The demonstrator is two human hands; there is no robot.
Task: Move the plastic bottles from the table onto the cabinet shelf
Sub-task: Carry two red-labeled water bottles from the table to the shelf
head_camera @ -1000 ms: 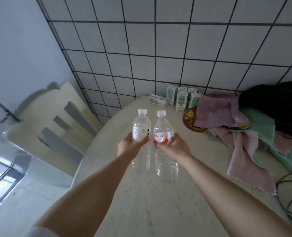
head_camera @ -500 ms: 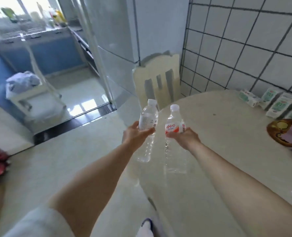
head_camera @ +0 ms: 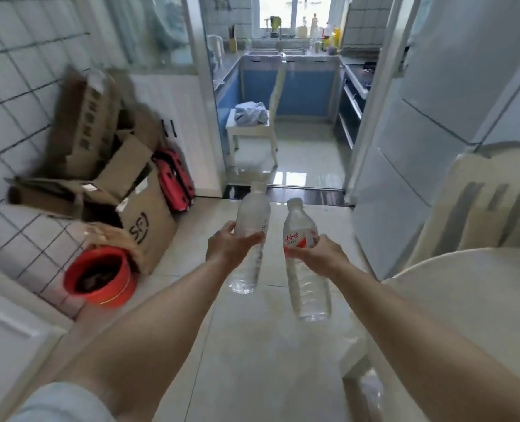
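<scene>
My left hand (head_camera: 228, 246) grips a clear plastic bottle with a white label (head_camera: 250, 226) around its middle. My right hand (head_camera: 319, 257) grips a second clear bottle with a red label (head_camera: 301, 236). Both bottles are held upright in the air over the tiled floor, side by side and a little apart. The round pale table (head_camera: 466, 287) lies at the right, behind my right arm. No cabinet shelf shows clearly in the head view.
Cardboard boxes (head_camera: 124, 190), a red suitcase (head_camera: 173, 178) and a red bucket (head_camera: 100, 277) crowd the left wall. A pale chair (head_camera: 493, 205) stands by the table. A doorway ahead opens into a kitchen with a white stool (head_camera: 252, 129). A white panel (head_camera: 6, 345) fills the lower left.
Both bottles have left the table and are now carried in the air. My view has swung left from the table and tiled wall toward the floor and the kitchen doorway.
</scene>
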